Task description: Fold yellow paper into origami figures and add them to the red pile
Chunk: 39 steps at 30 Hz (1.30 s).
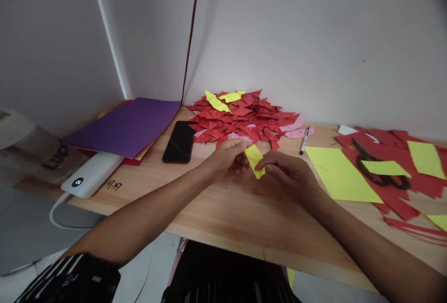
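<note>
Between my hands, above the middle of the wooden table (209, 210), is a small folded piece of yellow paper (254, 158). My left hand (234, 155) pinches its upper left end, the fingertips partly hidden. On the lower right side, my right hand (284, 170) grips it with thumb and forefinger. Just behind my hands lies a heap of folded red paper pieces (244, 119), with yellow folded pieces (217, 103) on top and some pink ones at its edges.
A black phone (179, 142), purple sheets (129, 124) and a white power bank (92, 175) lie left. To the right are a marker (304, 141), a yellow sheet (344, 175), black-handled scissors (372, 170) under a yellow strip (386, 168), and red scraps (401, 205). A wall (296, 37) stands behind.
</note>
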Each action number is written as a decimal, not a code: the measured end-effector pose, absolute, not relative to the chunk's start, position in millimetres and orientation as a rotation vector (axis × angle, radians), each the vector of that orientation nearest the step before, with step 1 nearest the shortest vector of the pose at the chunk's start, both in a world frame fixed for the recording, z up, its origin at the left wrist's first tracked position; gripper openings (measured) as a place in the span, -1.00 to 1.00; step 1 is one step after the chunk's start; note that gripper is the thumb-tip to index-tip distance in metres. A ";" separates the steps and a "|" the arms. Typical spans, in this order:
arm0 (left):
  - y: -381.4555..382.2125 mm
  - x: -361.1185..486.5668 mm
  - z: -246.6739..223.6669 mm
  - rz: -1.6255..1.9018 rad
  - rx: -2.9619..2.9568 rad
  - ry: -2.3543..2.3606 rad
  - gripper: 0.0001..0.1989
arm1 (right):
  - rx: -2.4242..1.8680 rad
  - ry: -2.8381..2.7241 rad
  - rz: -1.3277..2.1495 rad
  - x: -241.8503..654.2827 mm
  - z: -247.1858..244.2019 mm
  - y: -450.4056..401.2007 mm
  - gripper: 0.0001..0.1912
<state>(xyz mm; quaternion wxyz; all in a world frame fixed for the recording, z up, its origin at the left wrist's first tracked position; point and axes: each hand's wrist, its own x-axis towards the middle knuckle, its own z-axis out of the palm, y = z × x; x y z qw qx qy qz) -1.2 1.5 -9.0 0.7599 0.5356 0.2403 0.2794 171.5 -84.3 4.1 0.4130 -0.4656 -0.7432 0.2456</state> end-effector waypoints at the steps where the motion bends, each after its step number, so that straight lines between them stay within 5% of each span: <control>1: 1.4 -1.0 -7.3 0.619 1.143 0.533 -0.82 | -1.207 -1.842 0.610 171.7 4.2 -84.5 -0.83; 10: -1.1 -3.8 0.8 0.685 1.211 0.394 -0.49 | -1.262 -1.707 0.628 171.4 3.4 -85.5 -0.82; 39: -1.7 -2.9 -5.4 0.900 1.542 0.588 -0.70 | -1.188 -1.842 0.608 172.9 -2.0 -82.3 -0.88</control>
